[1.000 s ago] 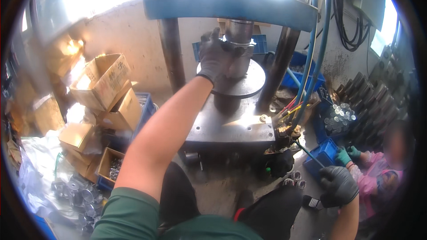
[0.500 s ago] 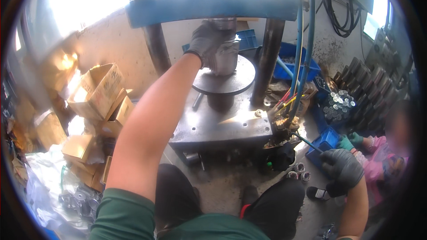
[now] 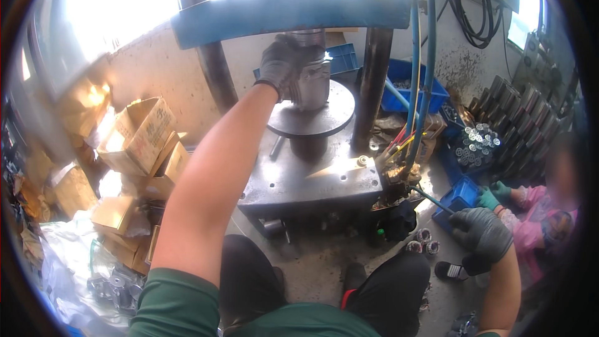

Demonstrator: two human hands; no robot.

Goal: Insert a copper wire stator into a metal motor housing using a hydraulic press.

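My left hand (image 3: 279,65), in a grey glove, reaches to a grey metal cylinder (image 3: 315,86) standing upright on the round plate (image 3: 334,115) of a press. The hand is closed against the cylinder's upper left side; some fingertips are hidden. Just above sits the round press head (image 3: 307,37), beneath a blue crossbeam (image 3: 287,15). Off to the right, my right hand (image 3: 480,235), also gloved, is closed around the end of a thin lever rod (image 3: 430,198). That rod runs back toward the hoses beside the press.
Open cardboard boxes (image 3: 138,137) are piled at the left, with metal parts (image 3: 115,290) in plastic nearby. Blue hoses (image 3: 427,87) hang beside the right column. A co-worker in pink (image 3: 530,212) wears green gloves near a blue bin (image 3: 462,195). Stacked metal cylinders (image 3: 515,112) stand behind.
The view has shifted slightly. My left hand stays at the cylinder and my right hand keeps its grip on the lever rod; neither has visibly let go.
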